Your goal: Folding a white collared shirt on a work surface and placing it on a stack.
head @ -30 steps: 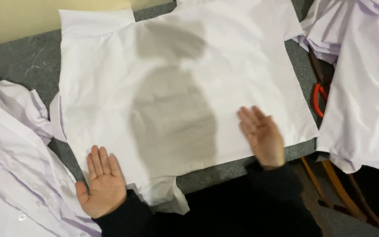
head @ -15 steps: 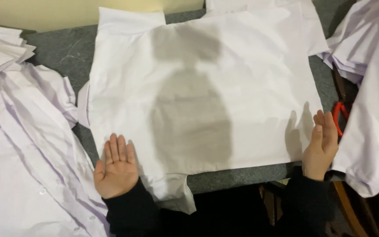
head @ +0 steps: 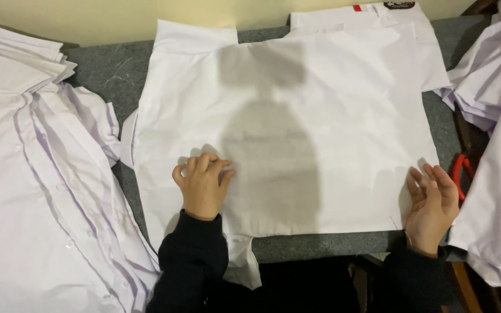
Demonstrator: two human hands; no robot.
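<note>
Left hand (head: 202,186) now onto shirt (head: 297,116)

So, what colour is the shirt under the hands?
White, plain; the shirt shows best in the head view.

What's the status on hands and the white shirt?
Left hand fingers curled, pressing on white shirt near its lower left. Right hand open at the shirt's right edge. Shirt flat on grey table. Shirt piles on both sides, not overlapping.

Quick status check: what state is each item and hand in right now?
White shirt: spread flat on the table, partly folded.
Left hand: fingers curled, pressing the shirt.
Right hand: open, at the shirt's right edge.
Left shirt pile: stacked, buttoned.
Right shirt pile: stacked, overhanging.
</note>
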